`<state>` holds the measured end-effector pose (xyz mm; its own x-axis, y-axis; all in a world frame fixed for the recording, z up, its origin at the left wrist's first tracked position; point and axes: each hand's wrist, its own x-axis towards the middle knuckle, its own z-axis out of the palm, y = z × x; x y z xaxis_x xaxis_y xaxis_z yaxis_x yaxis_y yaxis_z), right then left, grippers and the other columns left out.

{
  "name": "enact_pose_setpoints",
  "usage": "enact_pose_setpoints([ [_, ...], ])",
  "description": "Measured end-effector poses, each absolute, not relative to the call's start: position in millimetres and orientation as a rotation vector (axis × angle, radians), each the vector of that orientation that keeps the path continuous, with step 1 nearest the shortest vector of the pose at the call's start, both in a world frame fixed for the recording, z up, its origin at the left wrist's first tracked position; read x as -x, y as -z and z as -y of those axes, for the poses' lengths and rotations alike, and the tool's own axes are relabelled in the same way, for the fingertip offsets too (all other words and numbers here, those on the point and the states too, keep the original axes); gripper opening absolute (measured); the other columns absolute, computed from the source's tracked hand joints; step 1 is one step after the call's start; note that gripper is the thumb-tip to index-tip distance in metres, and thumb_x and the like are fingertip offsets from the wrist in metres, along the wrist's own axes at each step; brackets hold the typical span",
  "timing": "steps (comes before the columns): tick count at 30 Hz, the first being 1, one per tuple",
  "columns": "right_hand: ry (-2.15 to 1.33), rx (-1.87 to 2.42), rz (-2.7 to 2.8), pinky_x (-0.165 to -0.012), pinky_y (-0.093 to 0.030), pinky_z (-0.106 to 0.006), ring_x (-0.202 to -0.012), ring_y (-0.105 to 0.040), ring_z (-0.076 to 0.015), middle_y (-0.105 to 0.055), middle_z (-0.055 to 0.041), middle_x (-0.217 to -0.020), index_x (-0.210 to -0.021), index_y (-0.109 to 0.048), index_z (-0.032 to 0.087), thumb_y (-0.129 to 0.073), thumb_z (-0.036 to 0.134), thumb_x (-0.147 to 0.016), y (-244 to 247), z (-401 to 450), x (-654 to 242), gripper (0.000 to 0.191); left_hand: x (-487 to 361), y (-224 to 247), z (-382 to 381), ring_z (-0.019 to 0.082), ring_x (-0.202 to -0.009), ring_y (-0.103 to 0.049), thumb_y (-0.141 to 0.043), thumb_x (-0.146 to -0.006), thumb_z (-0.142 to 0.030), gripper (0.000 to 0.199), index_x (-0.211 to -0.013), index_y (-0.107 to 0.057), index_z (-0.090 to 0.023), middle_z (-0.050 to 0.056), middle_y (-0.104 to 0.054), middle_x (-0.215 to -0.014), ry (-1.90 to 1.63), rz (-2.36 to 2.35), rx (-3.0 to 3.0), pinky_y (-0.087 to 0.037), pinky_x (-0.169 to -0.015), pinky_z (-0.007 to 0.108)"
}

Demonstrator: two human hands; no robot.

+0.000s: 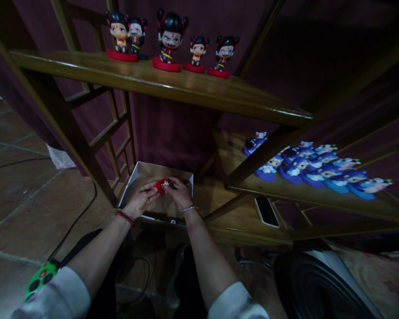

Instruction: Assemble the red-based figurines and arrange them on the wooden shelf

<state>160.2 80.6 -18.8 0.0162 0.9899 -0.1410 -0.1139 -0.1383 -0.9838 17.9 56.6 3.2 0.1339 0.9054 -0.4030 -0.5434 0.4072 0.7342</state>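
Between my two hands is a small figurine (166, 183) with black hair on a red base (160, 186). My left hand (143, 197) grips the red base from the left, fingers closed on its edge. My right hand (178, 191) holds the figurine's side from the right, thumb and fingers pinched round it. Both hands are over a shallow white cardboard box (138, 170) on the lowest shelf. Much of the box's inside is hidden by my hands; a small white piece (173, 221) shows at its near edge.
Several black-haired figurines on red bases (166, 64) stand on the upper shelf (146, 82). Blue-based figurines (291, 174) line a shelf at right. A phone-like object (267, 212) lies on the lower shelf (229, 221). Wooden posts (80, 137) frame the box. A black round object (319, 288) is at lower right.
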Motion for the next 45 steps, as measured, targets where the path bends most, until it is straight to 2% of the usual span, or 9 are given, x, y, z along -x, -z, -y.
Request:
enact_pose_setpoints([
  [12, -1.359, 1.199, 0.989, -0.073, -0.051, -0.030, -0.076, -0.060, -0.0135, -0.065, -0.0039, -0.091, -0.096, -0.060, 0.018, -0.068, 0.031, -0.058, 11, -78, -159, 0.041, -19, -4, -58, 0.010, -0.076, -0.061, -0.059, -0.068, -0.001, 0.022, -0.086, -0.064, -0.013, 0.004, -0.066, -0.084, -1.120, -0.937, -0.489, -0.049, -0.073, 0.022],
  [24, -1.227, 1.273, 1.173, -0.072, -0.050, -0.027, -0.076, -0.059, -0.0127, -0.065, -0.0010, -0.087, -0.094, -0.059, 0.021, -0.064, 0.033, -0.063, 25, -82, -163, 0.033, -19, -1, -58, 0.011, -0.076, -0.061, -0.062, -0.067, -0.005, 0.020, -0.085, -0.064, -0.013, 0.005, -0.067, -0.083, -1.102, -0.939, -0.520, -0.048, -0.073, 0.021],
  [30, -1.162, 1.271, 1.285, -0.075, -0.048, -0.028, -0.082, -0.059, -0.0134, -0.064, -0.0009, -0.090, -0.095, -0.058, 0.022, -0.062, 0.032, -0.066, 25, -81, -165, 0.032, -18, -3, -57, 0.011, -0.076, -0.061, -0.061, -0.068, -0.004, 0.019, -0.085, -0.064, -0.012, 0.005, -0.067, -0.084, -1.103, -0.945, -0.524, -0.047, -0.073, 0.022],
  [37, -1.177, 1.284, 1.292, -0.072, -0.048, -0.026, -0.078, -0.058, -0.0130, -0.064, -0.0009, -0.087, -0.093, -0.058, 0.021, -0.062, 0.030, -0.065, 21, -81, -164, 0.030, -19, -3, -57, 0.011, -0.076, -0.061, -0.062, -0.068, -0.004, 0.019, -0.085, -0.064, -0.011, 0.006, -0.067, -0.083, -1.103, -0.943, -0.535, -0.047, -0.074, 0.022],
  [45, -1.123, 1.307, 1.434, -0.080, -0.046, -0.028, -0.083, -0.059, -0.0132, -0.064, -0.0003, -0.093, -0.095, -0.060, 0.022, -0.061, 0.027, -0.065, 17, -78, -167, 0.030, -24, 3, -57, 0.010, -0.074, -0.061, -0.062, -0.067, -0.002, 0.016, -0.081, -0.065, -0.010, 0.006, -0.067, -0.081, -1.095, -0.946, -0.515, -0.048, -0.073, 0.021],
])
